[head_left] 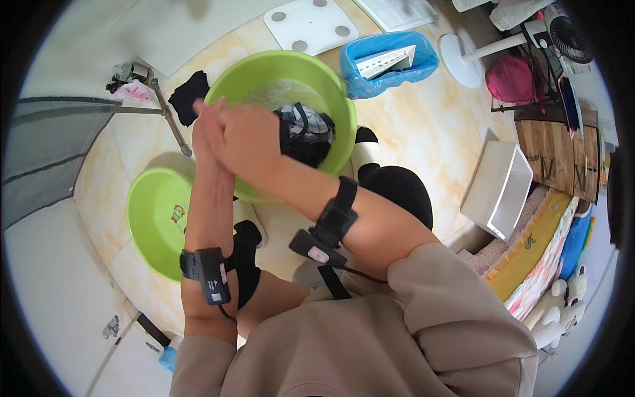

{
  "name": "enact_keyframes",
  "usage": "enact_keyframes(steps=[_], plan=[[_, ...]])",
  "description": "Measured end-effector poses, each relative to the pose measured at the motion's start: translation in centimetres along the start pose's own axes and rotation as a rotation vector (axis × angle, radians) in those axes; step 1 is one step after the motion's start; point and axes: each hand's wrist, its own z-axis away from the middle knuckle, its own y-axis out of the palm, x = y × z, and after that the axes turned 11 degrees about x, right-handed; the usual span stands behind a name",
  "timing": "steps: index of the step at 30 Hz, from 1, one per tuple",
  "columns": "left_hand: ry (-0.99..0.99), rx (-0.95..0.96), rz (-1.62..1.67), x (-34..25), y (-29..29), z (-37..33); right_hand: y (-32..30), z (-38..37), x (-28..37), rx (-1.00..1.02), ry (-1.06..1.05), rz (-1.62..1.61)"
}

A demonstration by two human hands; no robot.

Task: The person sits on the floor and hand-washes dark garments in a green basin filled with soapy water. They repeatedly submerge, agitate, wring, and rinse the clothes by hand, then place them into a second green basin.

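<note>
My left hand [204,135] and my right hand [248,135] are pressed together above the left side of a large green basin [342,99]. The right hand lies over the left with its fingers bent and slightly blurred; whatever is between them, if anything, is hidden. Just left of my fingertips shows a black cloth [188,99]; whether it touches them I cannot tell. Inside the basin is cloudy, foamy water [278,92], with a black and grey garment [307,129] bunched in it on the right. Both my forearms wear black strapped-on devices.
A smaller green basin [149,218] stands at left, beside a metal-legged grey rack [63,139]. Beyond the large basin are a blue-lined bin [370,86], a white scale [311,23] and a fan base [456,63]. A white box [489,192] lies at right, near bedding [529,258].
</note>
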Motion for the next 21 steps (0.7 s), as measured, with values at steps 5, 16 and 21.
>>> enact_keyframes(steps=[5, 16, 21], plan=[[0.038, -0.187, -0.163, 0.6, 0.0, -0.2, 0.3, -0.1, -0.9, -0.112, 0.092, -0.051], [-0.211, -0.154, -0.094, 0.7, 1.8, 0.9, -1.6, -1.2, -2.3, -0.034, 0.220, 0.054], [-0.018, -0.049, 0.118, 0.0, 0.7, -0.2, -0.7, 1.9, -0.9, 0.031, -0.012, -0.061]])
